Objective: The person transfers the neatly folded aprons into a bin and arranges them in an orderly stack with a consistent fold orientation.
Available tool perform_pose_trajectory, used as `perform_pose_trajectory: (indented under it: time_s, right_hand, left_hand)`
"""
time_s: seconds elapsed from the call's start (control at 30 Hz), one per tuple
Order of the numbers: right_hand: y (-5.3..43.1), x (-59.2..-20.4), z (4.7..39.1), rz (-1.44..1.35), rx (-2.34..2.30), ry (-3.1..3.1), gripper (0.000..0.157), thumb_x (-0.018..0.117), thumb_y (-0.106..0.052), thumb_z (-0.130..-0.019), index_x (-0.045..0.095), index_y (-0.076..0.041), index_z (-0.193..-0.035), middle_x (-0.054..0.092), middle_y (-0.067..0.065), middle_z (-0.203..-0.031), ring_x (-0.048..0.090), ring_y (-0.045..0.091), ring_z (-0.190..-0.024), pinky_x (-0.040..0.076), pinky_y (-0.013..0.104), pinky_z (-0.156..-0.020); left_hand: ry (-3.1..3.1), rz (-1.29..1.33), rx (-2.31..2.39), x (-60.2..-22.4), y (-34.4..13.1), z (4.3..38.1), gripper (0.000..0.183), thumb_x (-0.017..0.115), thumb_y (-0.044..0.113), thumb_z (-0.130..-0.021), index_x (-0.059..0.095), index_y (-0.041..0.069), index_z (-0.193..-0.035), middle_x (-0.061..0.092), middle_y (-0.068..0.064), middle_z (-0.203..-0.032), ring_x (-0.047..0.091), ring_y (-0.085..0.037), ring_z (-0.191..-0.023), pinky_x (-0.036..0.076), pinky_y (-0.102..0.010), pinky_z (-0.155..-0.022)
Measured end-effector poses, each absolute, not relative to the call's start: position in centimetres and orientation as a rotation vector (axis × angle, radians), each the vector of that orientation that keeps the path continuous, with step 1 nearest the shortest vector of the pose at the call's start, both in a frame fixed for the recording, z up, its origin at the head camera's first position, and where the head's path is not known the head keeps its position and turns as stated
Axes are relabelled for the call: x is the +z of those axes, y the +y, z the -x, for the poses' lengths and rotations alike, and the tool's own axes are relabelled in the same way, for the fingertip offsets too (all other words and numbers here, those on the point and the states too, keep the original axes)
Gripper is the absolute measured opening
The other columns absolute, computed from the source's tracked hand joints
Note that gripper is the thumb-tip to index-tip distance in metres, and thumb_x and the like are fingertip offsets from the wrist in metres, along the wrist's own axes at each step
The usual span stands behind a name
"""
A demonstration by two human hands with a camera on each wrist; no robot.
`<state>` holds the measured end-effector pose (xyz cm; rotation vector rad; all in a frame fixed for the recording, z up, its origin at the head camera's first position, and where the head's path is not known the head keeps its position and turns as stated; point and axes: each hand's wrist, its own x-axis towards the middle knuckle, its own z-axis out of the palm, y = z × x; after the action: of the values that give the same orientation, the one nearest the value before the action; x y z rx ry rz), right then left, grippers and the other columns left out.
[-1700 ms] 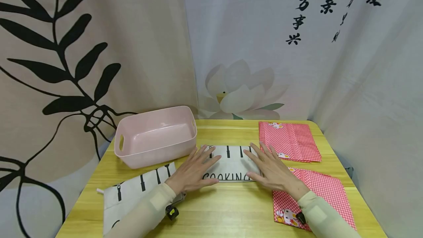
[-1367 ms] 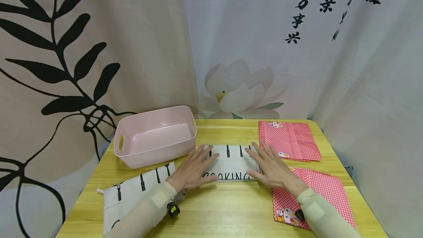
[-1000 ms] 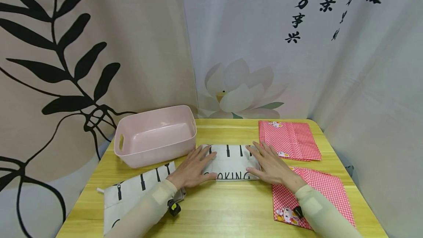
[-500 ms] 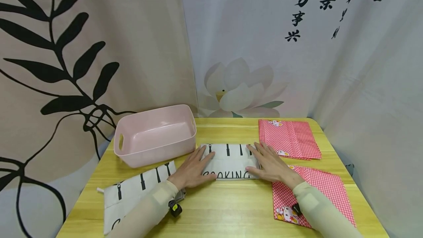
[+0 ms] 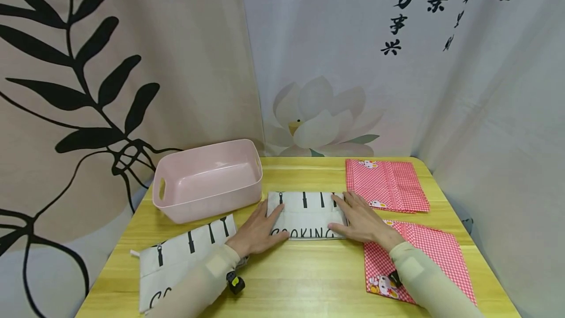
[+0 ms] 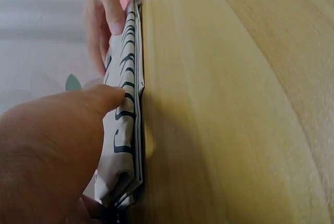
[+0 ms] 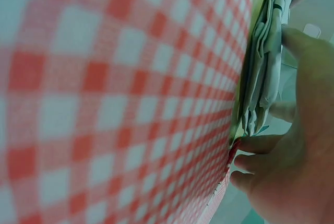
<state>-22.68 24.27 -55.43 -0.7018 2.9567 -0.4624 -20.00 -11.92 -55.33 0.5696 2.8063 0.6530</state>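
Note:
A folded white cloth [image 5: 304, 215] with dark utensil prints and the word COOKING lies flat mid-table. My left hand [image 5: 256, 229] rests along its left end, fingers extended, thumb on the front part of the print. At the opposite end my right hand [image 5: 364, 225] lies with spread fingers on the cloth's top and side, thumb near the last letters. The left wrist view shows the cloth's stacked layers [image 6: 136, 130] edge-on, with my left thumb pressing on top. In the right wrist view, my right fingers [image 7: 255, 145] reach down beside the folded end.
A pink plastic basket [image 5: 207, 210] stands back left. Another white printed cloth [image 5: 190, 247] lies front left, partly under the left forearm. Two red checked cloths, a far one [image 5: 388, 185] and a near one [image 5: 434, 259], lie at the right, the near one beneath my right wrist.
My fingers have slid outward from the top of the cloth toward its two ends, the left ones most, uncovering more of the print. The cloth stays in about the same place.

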Motion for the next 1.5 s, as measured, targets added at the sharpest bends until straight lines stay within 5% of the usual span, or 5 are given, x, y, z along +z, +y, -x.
perform_pose_trajectory:
  time_s: [0.33,0.6,0.83,1.17,1.5]
  right_hand:
    - [23.8,-55.4,22.8,0.652,-0.554,2.95,0.094,0.077,-0.06,-0.102,0.044,-0.007,-0.173,0.041,0.041,-0.173,0.035,0.061,-0.165,0.025,0.076,-0.138]
    - [23.4,-55.2,22.5,0.582,-0.698,2.913,0.092,0.088,-0.052,-0.097,0.051,-0.007,-0.168,0.044,0.042,-0.17,0.041,0.064,-0.16,0.039,0.082,-0.127]
    - [23.3,-55.1,22.3,0.594,-0.805,2.897,0.089,0.095,-0.043,-0.092,0.057,-0.005,-0.163,0.055,0.032,-0.158,0.066,0.043,-0.133,0.06,0.064,-0.111]
    - [23.5,-55.2,21.9,0.553,-0.917,2.883,0.086,0.096,-0.035,-0.092,0.058,-0.009,-0.164,0.04,0.036,-0.173,0.054,0.058,-0.151,0.05,0.077,-0.12]
    - [23.5,-55.0,21.8,0.469,-1.023,2.858,0.087,0.096,-0.02,-0.091,0.055,-0.015,-0.167,0.038,0.033,-0.175,0.053,0.058,-0.151,0.048,0.078,-0.121]
  left_hand:
    - [2.827,-0.543,0.696,-55.3,-11.4,20.1,0.085,0.063,0.061,-0.111,0.035,0.019,-0.179,0.017,-0.039,-0.183,0.02,-0.057,-0.173,0.029,-0.069,-0.139]
    - [2.834,-0.522,0.807,-55.8,-11.1,19.9,0.086,0.076,0.051,-0.106,0.041,0.013,-0.175,0.023,-0.04,-0.181,0.024,-0.057,-0.171,0.034,-0.072,-0.136]
    - [2.845,-0.405,0.971,-55.7,-10.7,20.0,0.09,0.092,0.043,-0.094,0.053,0.007,-0.167,0.039,-0.034,-0.177,0.036,-0.055,-0.166,0.04,-0.071,-0.133]
    - [2.821,-0.333,1.152,-55.2,-10.4,19.8,0.088,0.102,0.028,-0.082,0.062,0.004,-0.156,0.047,-0.037,-0.169,0.042,-0.059,-0.16,0.039,-0.074,-0.131]
    - [2.775,-0.258,1.306,-54.9,-10.4,19.8,0.08,0.102,0.015,-0.08,0.067,0.006,-0.152,0.051,-0.028,-0.164,0.05,-0.05,-0.154,0.045,-0.068,-0.129]
